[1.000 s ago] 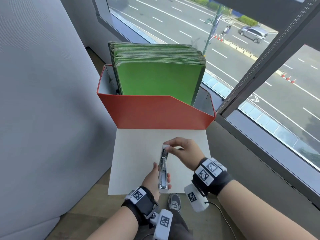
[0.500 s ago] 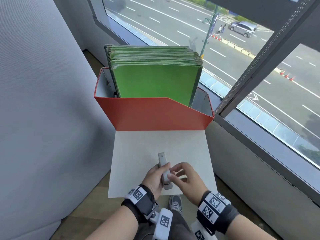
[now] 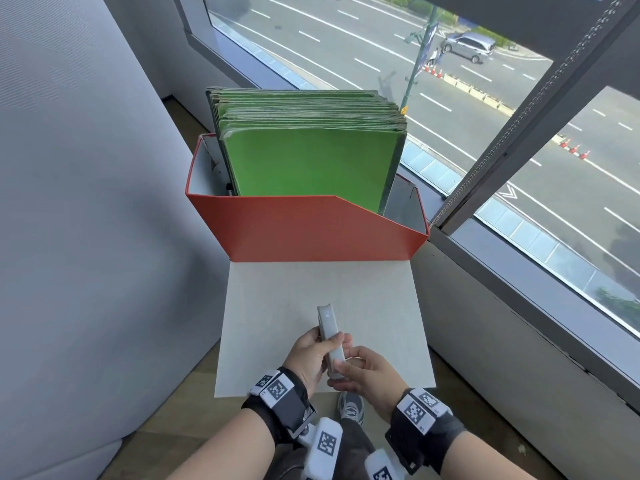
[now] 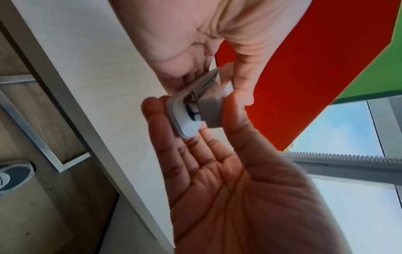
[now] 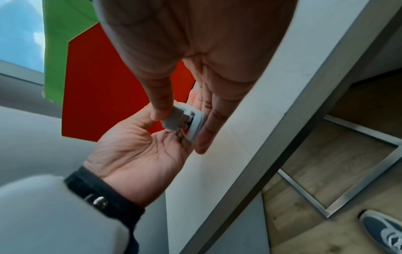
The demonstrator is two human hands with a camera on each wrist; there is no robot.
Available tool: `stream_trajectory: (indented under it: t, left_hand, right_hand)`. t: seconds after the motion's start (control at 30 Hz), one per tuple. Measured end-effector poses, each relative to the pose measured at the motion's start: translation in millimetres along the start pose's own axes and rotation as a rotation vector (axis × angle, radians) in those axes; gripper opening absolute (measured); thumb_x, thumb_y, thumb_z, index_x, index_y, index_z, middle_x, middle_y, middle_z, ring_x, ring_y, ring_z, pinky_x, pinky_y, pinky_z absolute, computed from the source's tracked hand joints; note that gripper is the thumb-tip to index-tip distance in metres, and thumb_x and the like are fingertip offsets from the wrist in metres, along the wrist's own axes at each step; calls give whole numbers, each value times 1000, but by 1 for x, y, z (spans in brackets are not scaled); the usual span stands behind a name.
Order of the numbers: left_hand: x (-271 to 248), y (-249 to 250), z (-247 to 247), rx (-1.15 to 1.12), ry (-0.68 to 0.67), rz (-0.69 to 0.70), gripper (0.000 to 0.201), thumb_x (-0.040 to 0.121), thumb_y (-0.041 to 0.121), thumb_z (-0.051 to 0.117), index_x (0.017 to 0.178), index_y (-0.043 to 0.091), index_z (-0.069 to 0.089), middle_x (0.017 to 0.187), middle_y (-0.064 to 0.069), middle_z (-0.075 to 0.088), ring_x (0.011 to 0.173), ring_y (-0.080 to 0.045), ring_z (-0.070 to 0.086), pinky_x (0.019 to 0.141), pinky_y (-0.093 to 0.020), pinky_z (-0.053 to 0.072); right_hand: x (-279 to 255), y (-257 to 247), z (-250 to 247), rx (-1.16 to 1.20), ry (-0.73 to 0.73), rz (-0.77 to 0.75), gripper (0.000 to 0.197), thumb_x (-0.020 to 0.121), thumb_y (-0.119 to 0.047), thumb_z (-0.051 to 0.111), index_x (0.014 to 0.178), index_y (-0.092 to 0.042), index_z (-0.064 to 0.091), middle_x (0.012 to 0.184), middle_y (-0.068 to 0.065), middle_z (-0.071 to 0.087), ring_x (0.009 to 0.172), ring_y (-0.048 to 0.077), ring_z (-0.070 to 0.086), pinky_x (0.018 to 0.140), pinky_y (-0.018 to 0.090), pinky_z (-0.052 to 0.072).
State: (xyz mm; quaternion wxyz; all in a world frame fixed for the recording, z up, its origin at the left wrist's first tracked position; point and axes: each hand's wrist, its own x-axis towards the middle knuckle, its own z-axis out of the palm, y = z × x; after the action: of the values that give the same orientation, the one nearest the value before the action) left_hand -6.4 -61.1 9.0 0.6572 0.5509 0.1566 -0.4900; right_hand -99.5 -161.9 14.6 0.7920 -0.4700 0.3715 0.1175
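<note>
I hold the stapler (image 3: 330, 341) with both hands, low in the middle of the head view. It is above the near edge of the white surface (image 3: 277, 296). Its long axis runs up the frame, away from me and toward the red box (image 3: 311, 230) with the green folders (image 3: 311, 161). The far tip is free and leans a little to the left of the frame.

My left hand (image 3: 306, 355) lies along the left side of the stapler at its middle. The thumb is on the grey top and the fingers are under the base, so this hand grips it. My right hand (image 3: 370, 375) comes from the lower right and pinches only the near end between thumb and fingers. Both hands touch the stapler, but I judge that the left one carries most of the weight. The next move, I think, is a squeeze or a pull at this near end, and for that the right hand is better placed.

The head view shows only the grey top and the whole length. The two wrist views look at the near end from below. There I see the white base, a gap between base and top, and dark metal inside the gap. From these pictures I cannot tell if the far tip touches the surface.
</note>
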Motion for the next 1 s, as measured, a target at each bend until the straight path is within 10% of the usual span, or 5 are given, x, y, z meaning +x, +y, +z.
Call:
stream_trajectory:
  t: [0.17,0.47,0.67,1.0]
  left_hand:
    - [5,3,2,136,55,49,49,80,15,69,122,14,45,111,-15,68,97,-29,65,83,-42,53]
    - [18,59,-29,488,365,267,53,86,28,61,135,20,44,125,-5,56,107,-24,58,84,-36,52]
    - [24,93,-58,647,501,280,35,87,27,55,121,19,56,106,-3,67,90,-26,66,78,-45,59]
    - [43,99,-84,797,530,228,43,81,34,52,123,24,58,108,-4,70,96,-28,66,85,-43,56]
  right_hand:
    - [3,-5,-2,-213,2,-57,27,84,-16,69,104,2,62,88,11,69,78,13,68,74,25,54]
    - [46,-54,63,-560,-23,-181,44,83,-19,64,124,-29,49,81,7,62,77,24,64,80,43,55]
    - [82,-63,110,-709,-31,-204,48,84,-13,55,130,-20,48,79,9,65,56,10,55,50,19,40]
    - [113,-57,129,-771,-36,-197,33,80,-11,49,111,-16,60,85,18,74,62,22,59,50,22,41]
